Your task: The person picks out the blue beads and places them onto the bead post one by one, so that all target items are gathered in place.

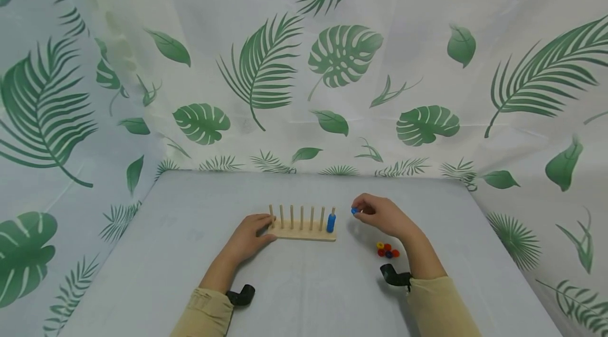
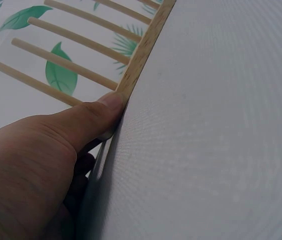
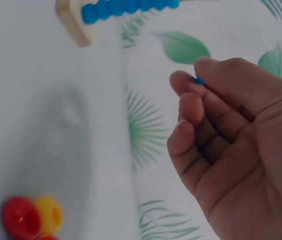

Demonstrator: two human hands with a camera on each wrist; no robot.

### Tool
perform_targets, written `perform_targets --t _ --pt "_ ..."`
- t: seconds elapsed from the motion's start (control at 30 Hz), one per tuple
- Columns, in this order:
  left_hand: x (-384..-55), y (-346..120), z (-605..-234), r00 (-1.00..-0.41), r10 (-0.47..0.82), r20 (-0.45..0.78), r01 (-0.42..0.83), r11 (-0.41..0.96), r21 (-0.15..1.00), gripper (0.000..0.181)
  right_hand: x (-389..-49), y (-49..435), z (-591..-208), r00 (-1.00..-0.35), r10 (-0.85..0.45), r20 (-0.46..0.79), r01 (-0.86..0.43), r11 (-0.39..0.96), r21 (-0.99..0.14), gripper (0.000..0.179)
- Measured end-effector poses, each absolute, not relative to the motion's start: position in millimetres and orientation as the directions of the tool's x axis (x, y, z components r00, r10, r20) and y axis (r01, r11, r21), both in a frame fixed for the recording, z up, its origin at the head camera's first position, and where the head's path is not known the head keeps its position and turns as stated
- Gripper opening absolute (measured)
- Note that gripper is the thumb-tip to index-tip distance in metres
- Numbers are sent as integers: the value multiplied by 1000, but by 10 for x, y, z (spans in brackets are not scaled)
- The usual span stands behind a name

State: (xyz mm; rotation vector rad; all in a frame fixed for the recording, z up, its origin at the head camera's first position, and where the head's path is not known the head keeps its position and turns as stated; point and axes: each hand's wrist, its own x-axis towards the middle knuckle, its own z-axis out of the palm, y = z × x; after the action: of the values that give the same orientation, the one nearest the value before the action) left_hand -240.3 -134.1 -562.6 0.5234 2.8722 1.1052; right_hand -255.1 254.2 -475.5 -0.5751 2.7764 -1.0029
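Observation:
A wooden peg rack (image 1: 304, 237) with several upright pegs stands on the table. Several blue beads (image 1: 331, 223) are stacked on its rightmost peg, whose tip shows above them. My left hand (image 1: 249, 237) grips the rack's left end, thumb along the front edge of the base (image 2: 140, 52); its other fingers are mostly hidden in the left wrist view. To the right of the rack, my right hand (image 1: 382, 214) is raised above the table and pinches a blue bead (image 1: 354, 210) between thumb and forefinger. Only a sliver of that bead shows in the right wrist view.
A small cluster of loose beads lies below the right hand: several red beads (image 1: 396, 253), a yellow bead (image 1: 380, 245) and a dark blue one (image 1: 389, 254). The pale table (image 1: 304, 295) meets a leaf-patterned cloth (image 1: 285, 142) at the back and sides.

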Motion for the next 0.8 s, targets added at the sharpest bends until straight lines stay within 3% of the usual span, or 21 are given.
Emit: perform_targets --t 0.8 --pt "-2407 -1339 -5638 -945 312 102 300 695 654 55 -2529 2159 -4525 -910 -412 50 -333 653 -680 14"
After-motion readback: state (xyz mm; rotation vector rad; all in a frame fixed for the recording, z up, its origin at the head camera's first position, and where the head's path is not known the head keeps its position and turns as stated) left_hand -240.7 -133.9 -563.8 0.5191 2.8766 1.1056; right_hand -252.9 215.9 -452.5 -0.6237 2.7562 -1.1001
